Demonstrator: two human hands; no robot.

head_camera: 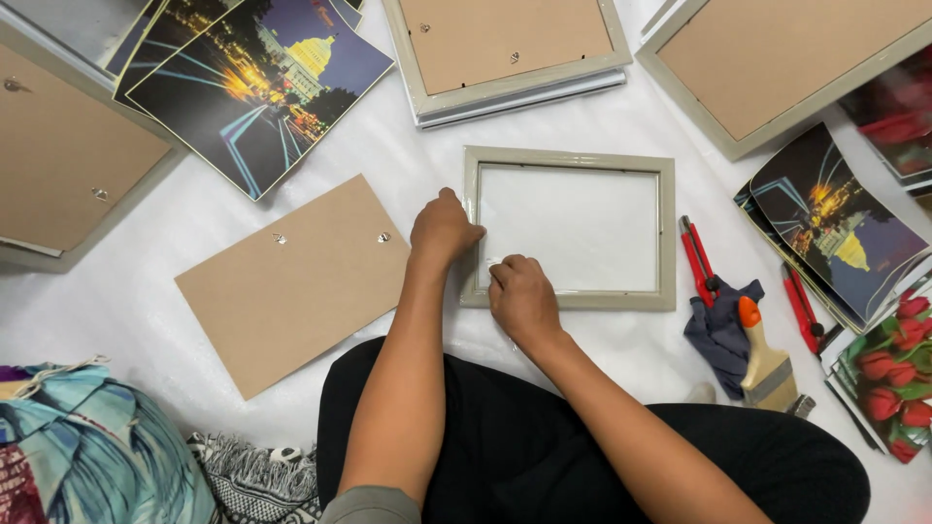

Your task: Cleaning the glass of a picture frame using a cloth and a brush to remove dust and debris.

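We see a grey picture frame [569,228] lying face down on a white sheet [388,146], straight ahead of a seated person. The left hand [443,231] rests curled against the frame's left edge; the right hand [521,294] presses fingertips on the lower left corner of the pane — neither grasps anything. A brown backing board [291,281] lies just left of the left hand. To the right sit a red utility knife [697,258], a dark cloth [720,328] and a paintbrush [765,364]. Night-scene prints [254,85] and other stacked frames [505,53] ring the work — nothing blocks the hands.
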